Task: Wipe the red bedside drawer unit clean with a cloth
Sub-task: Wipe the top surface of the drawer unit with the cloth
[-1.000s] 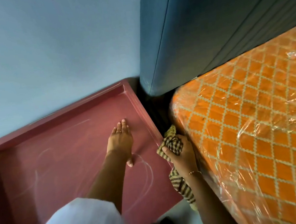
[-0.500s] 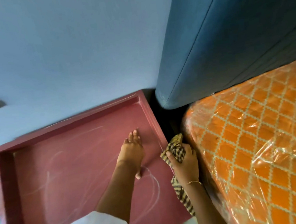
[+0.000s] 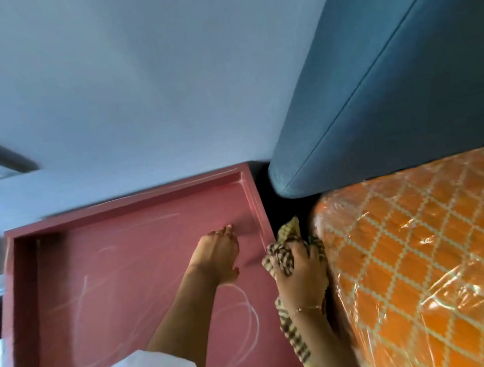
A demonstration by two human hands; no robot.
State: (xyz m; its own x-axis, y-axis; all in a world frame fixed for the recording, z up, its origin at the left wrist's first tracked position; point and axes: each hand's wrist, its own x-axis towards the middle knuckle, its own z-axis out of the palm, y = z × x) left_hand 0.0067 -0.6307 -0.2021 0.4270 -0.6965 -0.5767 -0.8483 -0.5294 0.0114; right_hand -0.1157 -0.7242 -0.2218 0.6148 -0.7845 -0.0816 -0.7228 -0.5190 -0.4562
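A pale blue wall [image 3: 134,75] fills the space ahead of me, with a padded blue headboard [image 3: 389,93] to the right and, below it, an orange diamond-patterned mattress [image 3: 423,269] under crinkled clear plastic. The red drawer unit [image 3: 118,271] sits in the corner against the wall, just beside the mattress; its top is a smooth, hard tray shape with a raised rim, streaked with pale chalky scrawls. My left hand [image 3: 217,256] lies flat on that top, fingers straight and relaxed, steadying me. My right hand [image 3: 301,272] has its fingers clenched round the cloth [image 3: 281,258], bunched at the unit's right rim in the dark gap beside the mattress. The checked cloth looks soft, light and floppy, its tail dangling below my wrist, so I judge a wadded fistful is the best hold for pressing along the stiff edge.
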